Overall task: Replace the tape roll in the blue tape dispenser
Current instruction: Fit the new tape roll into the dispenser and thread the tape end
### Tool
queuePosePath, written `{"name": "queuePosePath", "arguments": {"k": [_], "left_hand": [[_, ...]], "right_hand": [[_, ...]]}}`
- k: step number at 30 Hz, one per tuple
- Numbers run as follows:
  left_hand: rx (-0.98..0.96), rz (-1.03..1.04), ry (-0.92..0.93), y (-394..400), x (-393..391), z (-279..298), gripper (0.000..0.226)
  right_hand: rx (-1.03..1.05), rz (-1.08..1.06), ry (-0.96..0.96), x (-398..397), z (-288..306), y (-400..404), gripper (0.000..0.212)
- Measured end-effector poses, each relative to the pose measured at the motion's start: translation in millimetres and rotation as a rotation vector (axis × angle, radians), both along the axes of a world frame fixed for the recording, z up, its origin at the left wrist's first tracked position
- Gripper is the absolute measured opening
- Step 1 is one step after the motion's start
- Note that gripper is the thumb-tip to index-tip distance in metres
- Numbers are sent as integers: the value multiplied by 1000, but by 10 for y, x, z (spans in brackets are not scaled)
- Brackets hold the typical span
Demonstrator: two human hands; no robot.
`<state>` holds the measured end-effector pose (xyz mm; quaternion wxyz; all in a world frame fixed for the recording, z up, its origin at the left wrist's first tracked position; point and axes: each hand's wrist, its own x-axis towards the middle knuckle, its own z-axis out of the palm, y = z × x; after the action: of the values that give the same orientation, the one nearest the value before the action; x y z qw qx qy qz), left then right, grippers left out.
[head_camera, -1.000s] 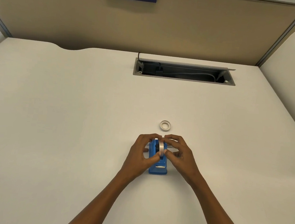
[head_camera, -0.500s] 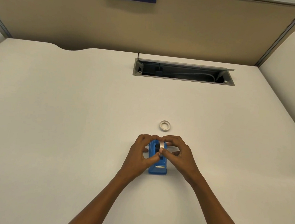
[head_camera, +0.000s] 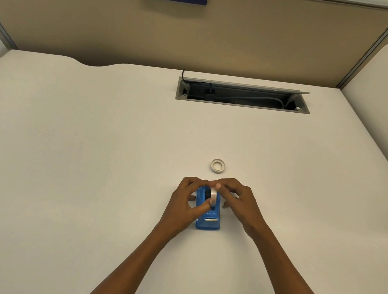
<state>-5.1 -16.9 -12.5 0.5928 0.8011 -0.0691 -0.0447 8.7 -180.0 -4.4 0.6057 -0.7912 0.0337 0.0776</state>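
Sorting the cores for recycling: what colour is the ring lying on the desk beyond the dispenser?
White, possibly off-white; the ring shows clearly in the head view.

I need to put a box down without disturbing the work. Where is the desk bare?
The desk is bare across its whole left half, and on the right below the cable slot. It is crowded only mid-desk, where both hands work on the dispenser, with a spare ring just beyond.
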Motion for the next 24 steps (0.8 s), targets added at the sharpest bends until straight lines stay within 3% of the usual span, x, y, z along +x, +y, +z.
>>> {"name": "queuePosePath", "arguments": {"k": [8, 13, 19, 24], "left_hand": [[1, 16, 9, -12, -6, 8, 39], [7, 18, 26, -17, -13, 11, 48], [-8, 6, 13, -4, -8, -9, 38], [15, -23, 0, 23, -8, -65, 44]], "right_hand": [[-61, 153, -29, -66, 23, -61, 36], [-66, 107, -56, -50, 10, -50, 31], [-50, 63, -80, -50, -12, -18, 26], [-18, 14, -63, -31, -18, 2, 21]]}}
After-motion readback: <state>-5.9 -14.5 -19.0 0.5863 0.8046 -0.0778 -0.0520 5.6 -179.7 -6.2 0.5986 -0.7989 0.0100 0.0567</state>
